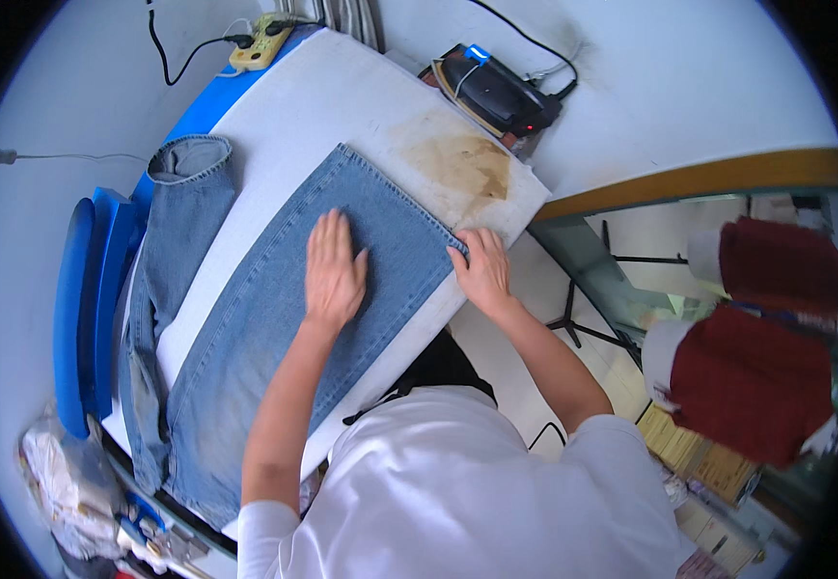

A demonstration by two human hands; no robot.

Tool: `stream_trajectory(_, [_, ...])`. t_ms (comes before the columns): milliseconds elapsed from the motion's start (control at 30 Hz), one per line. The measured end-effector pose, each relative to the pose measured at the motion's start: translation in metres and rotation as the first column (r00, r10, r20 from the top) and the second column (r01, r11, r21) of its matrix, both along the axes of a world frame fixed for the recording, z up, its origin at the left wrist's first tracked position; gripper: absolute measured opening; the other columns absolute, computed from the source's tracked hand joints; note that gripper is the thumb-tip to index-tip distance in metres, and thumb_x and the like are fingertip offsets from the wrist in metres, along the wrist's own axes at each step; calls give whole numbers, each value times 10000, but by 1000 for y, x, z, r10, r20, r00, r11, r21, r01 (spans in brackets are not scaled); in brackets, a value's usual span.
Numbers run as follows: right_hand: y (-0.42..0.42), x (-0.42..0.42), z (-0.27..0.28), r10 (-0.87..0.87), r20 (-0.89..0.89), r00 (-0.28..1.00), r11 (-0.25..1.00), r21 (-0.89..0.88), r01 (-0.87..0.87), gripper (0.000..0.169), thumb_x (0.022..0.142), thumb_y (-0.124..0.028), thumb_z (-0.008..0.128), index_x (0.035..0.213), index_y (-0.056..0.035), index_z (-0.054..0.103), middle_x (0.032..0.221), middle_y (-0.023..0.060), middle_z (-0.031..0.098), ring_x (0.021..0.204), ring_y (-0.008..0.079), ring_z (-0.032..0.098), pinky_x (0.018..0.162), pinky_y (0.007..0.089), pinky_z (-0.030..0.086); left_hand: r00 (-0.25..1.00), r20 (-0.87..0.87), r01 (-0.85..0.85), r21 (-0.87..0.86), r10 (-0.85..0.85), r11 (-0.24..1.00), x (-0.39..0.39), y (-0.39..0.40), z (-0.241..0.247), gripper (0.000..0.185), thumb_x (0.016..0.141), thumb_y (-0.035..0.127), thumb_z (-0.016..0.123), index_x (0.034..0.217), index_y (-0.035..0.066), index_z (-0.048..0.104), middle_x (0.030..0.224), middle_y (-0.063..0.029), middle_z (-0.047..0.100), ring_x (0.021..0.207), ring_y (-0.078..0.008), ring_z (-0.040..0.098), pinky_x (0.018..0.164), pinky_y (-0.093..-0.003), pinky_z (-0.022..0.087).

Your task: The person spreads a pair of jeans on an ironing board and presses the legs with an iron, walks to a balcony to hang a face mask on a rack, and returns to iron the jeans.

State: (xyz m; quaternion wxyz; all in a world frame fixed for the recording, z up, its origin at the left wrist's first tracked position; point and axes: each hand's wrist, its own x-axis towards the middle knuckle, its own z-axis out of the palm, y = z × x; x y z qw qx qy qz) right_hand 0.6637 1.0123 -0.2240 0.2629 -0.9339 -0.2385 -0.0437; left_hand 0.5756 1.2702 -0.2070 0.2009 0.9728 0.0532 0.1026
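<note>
A pair of blue denim jeans (267, 289) lies on a white padded ironing table (296, 94), one leg spread flat in front of me. My left hand (335, 268) rests palm down on that leg, fingers extended, holding nothing. At the hem's right corner, my right hand (482, 266) grips the denim edge between thumb and fingers. The other leg lies bunched along the table's left side, its hem opening (191, 159) facing up. Beyond the table's far right edge, a black electric iron (495, 94) with a small red light sits on its rest, apart from both hands.
A brown stain (477, 166) marks the table cover. A yellow power strip (262, 43) with plugs sits at the far left corner. A blue padded board (75, 318) stands left. Dark red fabric (752, 383), cardboard boxes (723, 463) and a black stand (571, 318) are at right.
</note>
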Motion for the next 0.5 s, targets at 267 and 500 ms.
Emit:
stream_trajectory(267, [-19, 24, 9, 122, -262, 957, 979, 190, -73, 142, 871, -142, 738, 964, -72, 656, 947, 108, 621, 896, 336, 612, 758, 447, 500, 947, -243, -137, 282, 209, 950, 112, -25, -33, 781, 1040, 504, 407, 1577, -38, 238, 1676, -162, 192, 1558, -317, 139, 1260, -525, 80])
stream_trajectory(500, [-27, 59, 21, 139, -550, 823, 990, 90, -106, 157, 860, -211, 752, 858, -66, 693, 819, 128, 699, 748, 343, 676, 679, 458, 516, 933, -280, -132, 317, 226, 939, 118, -27, -31, 817, 1023, 518, 424, 1576, -49, 227, 1676, -168, 189, 1563, -315, 121, 1264, -518, 66])
